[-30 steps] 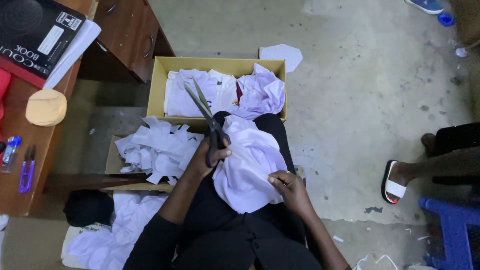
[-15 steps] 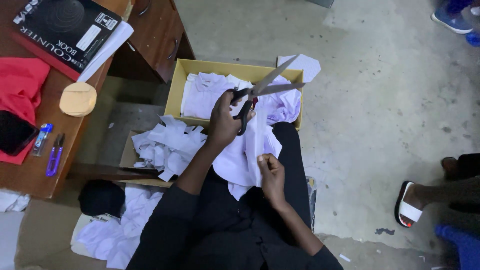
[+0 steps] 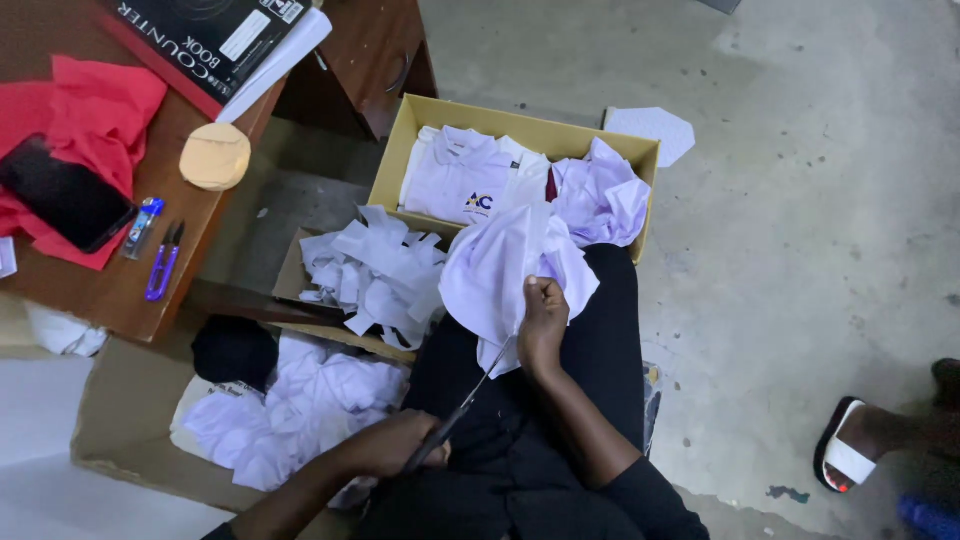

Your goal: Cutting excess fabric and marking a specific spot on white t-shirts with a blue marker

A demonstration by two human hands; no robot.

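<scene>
Head view, looking down on a seated person's lap. The right hand [image 3: 543,322] was clenched on a bunched fold of a white garment [image 3: 505,270], which lay over the lap and reached up to the near wall of a yellow cardboard box [image 3: 392,160] holding folded white shirts [image 3: 455,180]. The left hand [image 3: 392,445] gripped the handles of a pair of scissors [image 3: 462,410], low beside the left thigh. The scissors' long axis ran diagonally, handles at lower left and blades pointing up and right, their tips touching the cloth just below the right fist. Whether the blades were parted could not be told. Left of the lap, a brown carton [image 3: 290,275] held white cloth scraps [image 3: 375,270]. A purple thread snipper [image 3: 163,262] lay near the desk's [image 3: 120,290] near edge.
</scene>
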